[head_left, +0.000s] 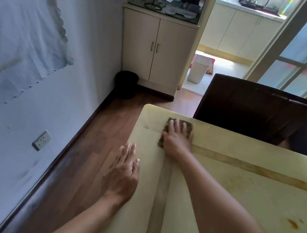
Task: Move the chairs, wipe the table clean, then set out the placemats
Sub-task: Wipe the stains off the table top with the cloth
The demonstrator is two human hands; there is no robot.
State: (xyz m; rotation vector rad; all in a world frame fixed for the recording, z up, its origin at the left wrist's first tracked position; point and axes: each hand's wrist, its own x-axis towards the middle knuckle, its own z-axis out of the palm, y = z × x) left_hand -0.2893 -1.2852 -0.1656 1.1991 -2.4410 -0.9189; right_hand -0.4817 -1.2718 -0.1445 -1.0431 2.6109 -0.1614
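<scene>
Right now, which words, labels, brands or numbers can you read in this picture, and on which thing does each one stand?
No text can be read in this view.
The wall socket, the cabinet, the white bin and the cloth under the right hand show no words, labels or numbers.
The things on the far kitchen counter are too small and blurred to tell.

no readable text, no labels, no brands, no numbers
</scene>
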